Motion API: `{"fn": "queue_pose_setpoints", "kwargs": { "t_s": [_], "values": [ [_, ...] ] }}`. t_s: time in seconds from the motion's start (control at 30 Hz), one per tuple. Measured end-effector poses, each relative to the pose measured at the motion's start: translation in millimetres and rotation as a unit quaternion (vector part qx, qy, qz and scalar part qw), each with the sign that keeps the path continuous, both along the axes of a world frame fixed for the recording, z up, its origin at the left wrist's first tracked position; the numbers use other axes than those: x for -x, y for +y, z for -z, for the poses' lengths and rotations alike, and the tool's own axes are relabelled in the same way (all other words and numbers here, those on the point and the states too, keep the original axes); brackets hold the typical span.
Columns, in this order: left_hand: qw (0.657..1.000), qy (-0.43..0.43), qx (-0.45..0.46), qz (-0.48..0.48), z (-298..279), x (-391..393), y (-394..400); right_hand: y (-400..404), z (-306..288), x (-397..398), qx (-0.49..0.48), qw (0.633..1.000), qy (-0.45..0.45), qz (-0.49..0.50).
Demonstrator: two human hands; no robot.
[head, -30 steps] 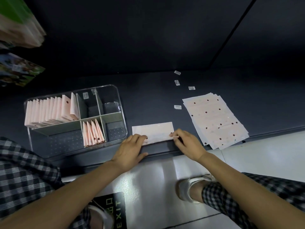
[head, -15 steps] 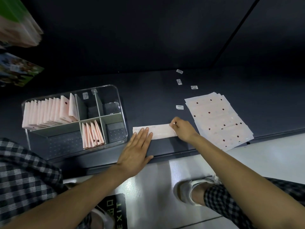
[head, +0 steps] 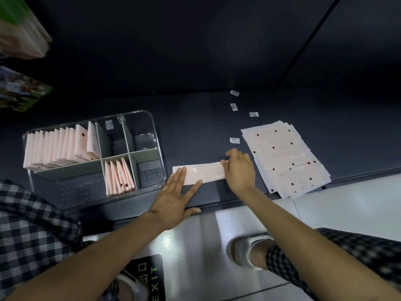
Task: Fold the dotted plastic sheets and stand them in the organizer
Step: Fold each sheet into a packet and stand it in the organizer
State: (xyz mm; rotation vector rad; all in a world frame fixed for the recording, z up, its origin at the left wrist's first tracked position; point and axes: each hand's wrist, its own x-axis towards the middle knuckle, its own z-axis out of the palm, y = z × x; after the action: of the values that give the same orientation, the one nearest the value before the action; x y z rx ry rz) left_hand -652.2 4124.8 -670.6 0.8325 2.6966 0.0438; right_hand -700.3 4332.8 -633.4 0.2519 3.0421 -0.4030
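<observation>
A pink plastic sheet folded into a long strip [head: 204, 173] lies on the dark shelf near its front edge. My left hand [head: 175, 198] lies flat with straight fingers pressing the strip's left end. At the strip's right end my right hand [head: 238, 168] pinches the edge with curled fingers. A pile of flat dotted sheets [head: 284, 159] sits to the right. On the left, the clear organizer [head: 156, 135] holds several folded sheets [head: 60, 146] standing in its back-left compartment and several more [head: 118, 178] in a front middle one.
Small white labels [head: 234, 140] are scattered on the shelf behind the strip. The shelf's front edge [head: 217, 204] runs just below my hands, with white floor and my shoe beneath. Stacked packs hang at the upper left.
The half-folded sheet has been folded again into a narrower strip. My left hand went from curled on its edge to flat pressing; my right hand moved up to the strip's right end.
</observation>
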Motion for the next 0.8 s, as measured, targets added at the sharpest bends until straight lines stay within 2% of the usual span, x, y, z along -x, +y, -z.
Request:
{"fn": "queue_pose_setpoints", "kwargs": {
  "t_s": [0.03, 0.07, 0.1, 0.2, 0.27, 0.33, 0.57, 0.7, 0.8],
  "values": [
    [1.000, -0.001, 0.002, -0.001, 0.2, 0.1, 0.6, -4.9, -0.5, -7.8, -0.009, 0.997, 0.069, -0.038],
    [1.000, -0.001, 0.004, -0.002, 0.1, 0.4, 1.1, -11.3, -0.7, -15.3, 0.021, 0.990, 0.106, -0.092],
    [1.000, -0.003, 0.006, -0.001, -0.6, 0.3, 1.2, -19.1, -0.8, -23.0, 0.074, 0.980, 0.099, -0.153],
    [1.000, -0.019, 0.005, 0.003, -3.5, 0.5, 0.9, -43.0, 3.8, -43.5, 0.202, 0.943, -0.038, -0.261],
    [1.000, -0.025, 0.000, 0.000, -4.8, 0.9, 0.6, -49.5, 9.6, -49.8, 0.228, 0.934, -0.093, -0.259],
    [1.000, -0.023, 0.000, 0.000, -4.5, 1.2, 0.6, -44.5, 13.3, -49.7, 0.221, 0.942, -0.099, -0.231],
    [1.000, -0.021, 0.004, -0.007, -3.8, 1.3, 0.8, 18.7, 19.8, -44.7, 0.146, 0.977, -0.071, -0.140],
    [1.000, -0.022, 0.000, -0.009, -6.3, 2.4, 1.3, 39.2, 17.2, -34.5, -0.011, 0.971, -0.048, -0.233],
    [1.000, -0.029, 0.003, -0.010, -10.4, 3.6, 2.8, 44.2, 14.0, -22.9, -0.141, 0.933, -0.055, -0.328]
  ]
}}
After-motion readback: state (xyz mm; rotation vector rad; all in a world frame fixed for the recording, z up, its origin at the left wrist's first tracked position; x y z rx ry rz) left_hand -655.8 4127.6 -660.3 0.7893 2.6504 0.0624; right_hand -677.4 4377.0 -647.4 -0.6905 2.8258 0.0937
